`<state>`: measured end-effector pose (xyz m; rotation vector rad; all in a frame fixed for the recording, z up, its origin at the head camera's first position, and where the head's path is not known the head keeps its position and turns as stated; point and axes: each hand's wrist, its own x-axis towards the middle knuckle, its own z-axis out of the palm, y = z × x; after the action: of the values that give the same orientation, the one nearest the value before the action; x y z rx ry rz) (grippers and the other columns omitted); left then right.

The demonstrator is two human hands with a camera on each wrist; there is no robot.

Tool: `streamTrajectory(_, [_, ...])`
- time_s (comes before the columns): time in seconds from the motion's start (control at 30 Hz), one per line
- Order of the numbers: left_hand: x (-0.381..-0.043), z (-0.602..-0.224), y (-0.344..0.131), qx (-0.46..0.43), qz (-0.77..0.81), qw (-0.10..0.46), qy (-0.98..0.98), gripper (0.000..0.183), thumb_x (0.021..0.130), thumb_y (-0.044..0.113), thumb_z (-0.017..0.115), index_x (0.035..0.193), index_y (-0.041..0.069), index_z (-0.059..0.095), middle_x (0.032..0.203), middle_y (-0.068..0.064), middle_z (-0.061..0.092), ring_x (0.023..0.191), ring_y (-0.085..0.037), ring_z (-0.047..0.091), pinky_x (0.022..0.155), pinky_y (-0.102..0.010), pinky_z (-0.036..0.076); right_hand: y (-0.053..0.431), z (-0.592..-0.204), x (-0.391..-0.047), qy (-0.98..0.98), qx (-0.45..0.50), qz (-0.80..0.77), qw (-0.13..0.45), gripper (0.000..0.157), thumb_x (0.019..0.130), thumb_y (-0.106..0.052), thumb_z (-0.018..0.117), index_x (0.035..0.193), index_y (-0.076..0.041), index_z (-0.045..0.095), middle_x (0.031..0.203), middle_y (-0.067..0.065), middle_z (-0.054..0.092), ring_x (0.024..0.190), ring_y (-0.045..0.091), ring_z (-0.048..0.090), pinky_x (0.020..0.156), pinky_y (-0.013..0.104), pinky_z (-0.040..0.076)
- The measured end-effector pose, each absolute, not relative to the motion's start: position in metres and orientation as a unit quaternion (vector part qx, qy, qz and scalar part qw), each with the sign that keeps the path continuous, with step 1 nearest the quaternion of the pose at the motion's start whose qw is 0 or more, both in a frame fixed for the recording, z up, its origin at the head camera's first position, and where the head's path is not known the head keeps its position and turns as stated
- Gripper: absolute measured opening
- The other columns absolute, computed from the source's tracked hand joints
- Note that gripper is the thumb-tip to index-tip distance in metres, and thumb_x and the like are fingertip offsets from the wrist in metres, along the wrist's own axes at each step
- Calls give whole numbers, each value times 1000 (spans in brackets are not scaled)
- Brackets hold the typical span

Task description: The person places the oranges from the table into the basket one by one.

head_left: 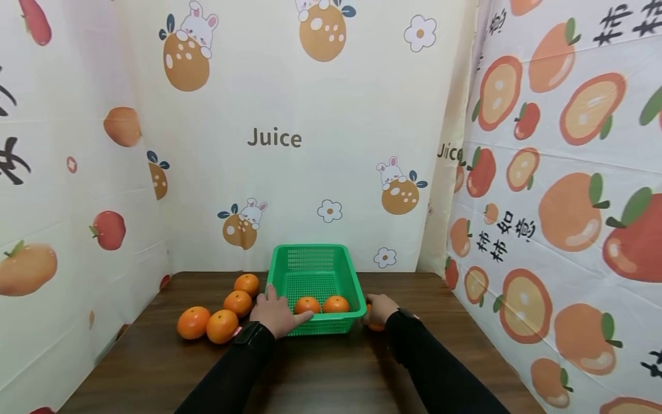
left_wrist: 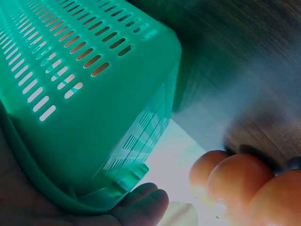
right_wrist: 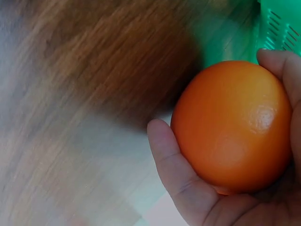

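Note:
A green plastic basket (head_left: 320, 326) stands on the table with two oranges, a left one (head_left: 307, 305) and a right one (head_left: 336, 304), near its front wall. My left hand (head_left: 274, 315) rests on the basket's front left corner, fingers spread and thumb along the front rim. The left wrist view shows the basket's slotted wall (left_wrist: 94, 122) and fingertips (left_wrist: 148, 207) past its corner. To the basket's right, my right hand (head_left: 380, 309) grips another orange (right_wrist: 233, 127), thumb and fingers curved around its sides. This orange is partly hidden in the head view.
Left of the basket several oranges (head_left: 222, 326) sit close together on the dark wooden table (head_left: 331, 374). Behind the table hangs a fruit-printed cloth (head_left: 331, 172), with similar printed sheets along the left and right sides.

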<state>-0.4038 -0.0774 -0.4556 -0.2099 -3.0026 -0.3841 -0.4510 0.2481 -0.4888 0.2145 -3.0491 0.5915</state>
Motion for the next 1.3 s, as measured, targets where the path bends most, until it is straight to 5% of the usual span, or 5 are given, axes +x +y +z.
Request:
streamTrajectory(0.47, [-411, -431, -83, -66, -126, 51, -988, 104, 93, 87, 48, 146, -1, 61, 169, -38, 23, 144, -58, 41, 106, -66, 49, 236, -449, -460, -982, 61, 178, -8, 48, 86, -26, 89, 126, -11, 69, 123, 16, 70, 108, 30, 66, 100, 51, 54])
streamTrajectory(0.8, [-410, -439, -84, -70, -124, 44, -989, 99, 94, 83, 52, 147, -1, 61, 169, -38, 23, 144, -58, 41, 106, -66, 49, 241, -470, -458, -982, 61, 177, -1, 47, 83, -29, 90, 124, -13, 70, 121, 14, 71, 105, 27, 66, 99, 49, 54])
streamTrajectory(1.0, [-405, -445, -81, -70, -120, 37, -990, 105, 90, 89, 49, 145, 0, 63, 168, -37, 26, 141, -57, 44, 105, -66, 50, 247, -479, -452, -976, 64, 207, -14, 40, 79, -23, 92, 110, -15, 68, 103, 8, 69, 87, 24, 61, 79, 43, 55])
streamTrajectory(1.3, [-411, -454, -79, -69, -119, 41, -990, 100, 93, 83, 52, 146, -1, 62, 169, -38, 24, 145, -59, 40, 107, -67, 48, 254, -487, -449, -967, 31, 252, -23, 38, 80, -24, 89, 110, -17, 66, 103, 12, 64, 81, 27, 62, 47, 35, 54])
